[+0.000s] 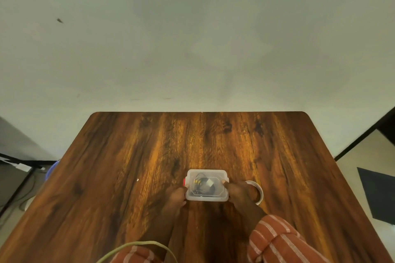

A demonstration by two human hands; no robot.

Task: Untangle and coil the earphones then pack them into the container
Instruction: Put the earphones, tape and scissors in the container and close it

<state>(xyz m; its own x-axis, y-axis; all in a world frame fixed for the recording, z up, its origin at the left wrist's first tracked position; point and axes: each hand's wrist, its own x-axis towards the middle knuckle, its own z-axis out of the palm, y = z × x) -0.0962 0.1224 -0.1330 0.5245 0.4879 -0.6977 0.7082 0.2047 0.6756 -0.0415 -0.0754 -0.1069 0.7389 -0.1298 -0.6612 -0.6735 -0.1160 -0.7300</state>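
Note:
A small clear plastic container (pixel 207 196) with a lid on it and a red clip on its left side sits on the wooden table (pixel 132 156). Dark coiled earphones (pixel 202 183) show blurrily through the lid. My left hand (pixel 175 197) grips the container's left side. My right hand (pixel 237 193) grips its right side, thumb on the lid edge.
A white ring-shaped roll of tape (pixel 259 191) lies just right of my right hand, partly hidden by it. A thin pale cable (pixel 136 243) arcs near the bottom edge. The table's far edge meets a plain wall.

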